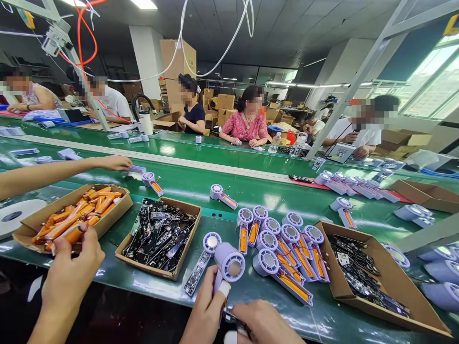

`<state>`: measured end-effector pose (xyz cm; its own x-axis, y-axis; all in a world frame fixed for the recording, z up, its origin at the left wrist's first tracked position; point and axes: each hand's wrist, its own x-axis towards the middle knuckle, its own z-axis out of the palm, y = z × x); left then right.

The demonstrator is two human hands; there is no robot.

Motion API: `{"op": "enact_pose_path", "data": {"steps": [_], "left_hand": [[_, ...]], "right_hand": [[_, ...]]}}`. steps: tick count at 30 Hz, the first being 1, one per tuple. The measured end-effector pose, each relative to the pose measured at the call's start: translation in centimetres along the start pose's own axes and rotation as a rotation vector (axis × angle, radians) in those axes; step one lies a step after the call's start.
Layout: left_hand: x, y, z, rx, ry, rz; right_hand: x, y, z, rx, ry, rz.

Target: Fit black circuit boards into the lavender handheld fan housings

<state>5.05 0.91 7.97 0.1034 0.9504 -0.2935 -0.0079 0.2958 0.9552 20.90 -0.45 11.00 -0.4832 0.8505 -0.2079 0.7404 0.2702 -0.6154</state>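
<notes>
My left hand (pixel 204 303) is closed around the handle of a lavender handheld fan (pixel 229 262), its round head facing up. Just below, my right hand (pixel 267 321) is pinched on a narrow dark strip (pixel 234 319), apparently a circuit board, close against the fan's handle; the fingers partly hide it. White covers wrap some fingertips. Beside the left hand lies a fan with its circuit board showing (pixel 198 268). Several opened fans with orange batteries (pixel 292 248) are clustered ahead of my right hand.
Cardboard trays hold black circuit boards (pixel 161 229), more boards (pixel 366 272) and orange batteries (pixel 81 210). A co-worker's hand (pixel 73 272) grips a battery; another hand (pixel 118 163) reaches to a lavender part. Fans lie on the green belt (pixel 186 184). People sit opposite.
</notes>
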Motion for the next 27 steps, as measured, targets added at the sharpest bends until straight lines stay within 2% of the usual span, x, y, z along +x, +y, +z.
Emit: {"op": "enact_pose_path", "data": {"steps": [4,7,9,12,16,19,22,24,27], "left_hand": [[0.4,-0.1,-0.2,-0.277,-0.187,-0.073],[0.4,-0.4,0.0,-0.451,-0.248,-0.085],[0.2,-0.5,0.3,-0.476,-0.237,-0.033],[-0.1,-0.3,0.8,-0.371,-0.189,0.083],[-0.2,-0.5,1.3,-0.237,-0.101,0.085],[-0.3,-1.0,1.5,-0.199,0.008,0.030],[-0.1,-1.5,1.5,-0.126,0.136,-0.025],[0.1,-1.6,1.5,-0.069,0.201,-0.038],[0.4,-1.2,1.6,-0.038,0.222,-0.050]], "right_hand": [[0.7,0.0,2.3,0.647,0.159,0.033],[0.8,0.3,4.5,1.082,0.370,0.218],[0.8,0.4,5.5,1.212,0.499,0.312],[0.8,0.3,6.1,1.321,0.568,0.359],[0.9,0.1,5.5,1.335,0.508,0.405],[0.9,0.3,5.3,1.290,0.477,0.302],[0.6,0.6,6.0,1.158,0.604,0.188],[0.1,0.8,6.6,0.991,0.688,0.173],[-0.5,0.8,7.2,0.745,0.763,0.186]]}}
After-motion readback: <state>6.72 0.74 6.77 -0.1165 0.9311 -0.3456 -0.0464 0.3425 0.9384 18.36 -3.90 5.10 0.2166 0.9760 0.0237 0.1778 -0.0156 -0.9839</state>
